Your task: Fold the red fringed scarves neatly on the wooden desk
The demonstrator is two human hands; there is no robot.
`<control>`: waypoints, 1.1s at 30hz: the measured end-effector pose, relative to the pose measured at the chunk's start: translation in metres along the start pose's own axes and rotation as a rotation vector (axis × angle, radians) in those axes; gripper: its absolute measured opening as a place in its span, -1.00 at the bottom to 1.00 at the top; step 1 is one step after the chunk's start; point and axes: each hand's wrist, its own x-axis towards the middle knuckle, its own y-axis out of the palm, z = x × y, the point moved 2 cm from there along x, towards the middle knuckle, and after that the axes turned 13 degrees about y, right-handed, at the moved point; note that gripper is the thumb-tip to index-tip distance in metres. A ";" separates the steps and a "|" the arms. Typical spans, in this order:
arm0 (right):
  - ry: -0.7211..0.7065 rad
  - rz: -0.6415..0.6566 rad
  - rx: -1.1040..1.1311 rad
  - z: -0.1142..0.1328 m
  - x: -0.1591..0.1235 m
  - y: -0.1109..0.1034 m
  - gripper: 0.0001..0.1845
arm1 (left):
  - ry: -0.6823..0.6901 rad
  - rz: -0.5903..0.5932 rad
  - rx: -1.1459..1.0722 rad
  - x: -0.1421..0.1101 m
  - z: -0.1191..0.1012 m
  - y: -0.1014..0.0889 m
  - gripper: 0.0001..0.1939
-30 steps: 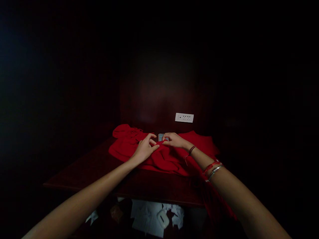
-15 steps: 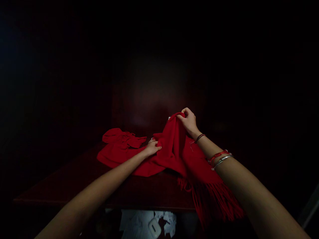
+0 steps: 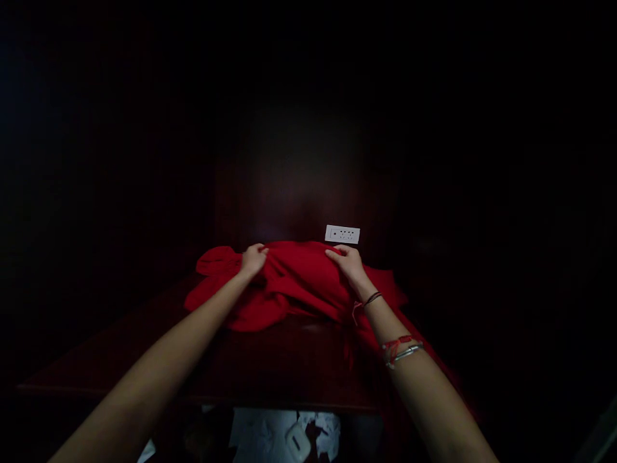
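Observation:
A red fringed scarf (image 3: 308, 270) lies bunched across a dark table, its middle stretched between my two hands. My left hand (image 3: 254, 259) pinches the cloth near its upper left edge. My right hand (image 3: 349, 262) grips the upper edge on the right, thumb pointing left. Folds of the scarf pile up beyond my left forearm. On the right, cloth runs down behind my right forearm, where the fringe is mostly hidden or too dark to make out.
The dark reddish table (image 3: 270, 366) has its front edge below my hands. A white power socket (image 3: 342, 234) is on the panel behind the scarf. Under the table edge are pale papers (image 3: 260, 434) and a small white case (image 3: 297, 442). The surroundings are very dark.
My left hand has moved left and up, and my right hand down and slightly left. The raised peak of scarf has become a low stretch between them, uncovering the socket.

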 end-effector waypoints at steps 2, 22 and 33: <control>0.009 0.082 -0.016 -0.004 -0.011 0.029 -0.81 | -0.003 -0.085 0.165 0.009 0.003 -0.033 -0.82; 0.382 0.837 0.440 -0.033 -0.058 0.080 -0.73 | 0.389 0.732 0.334 -0.039 0.028 -0.003 -0.71; 0.075 0.314 -0.227 -0.038 -0.046 0.069 -0.75 | 0.484 0.637 0.616 -0.030 0.037 -0.017 -0.89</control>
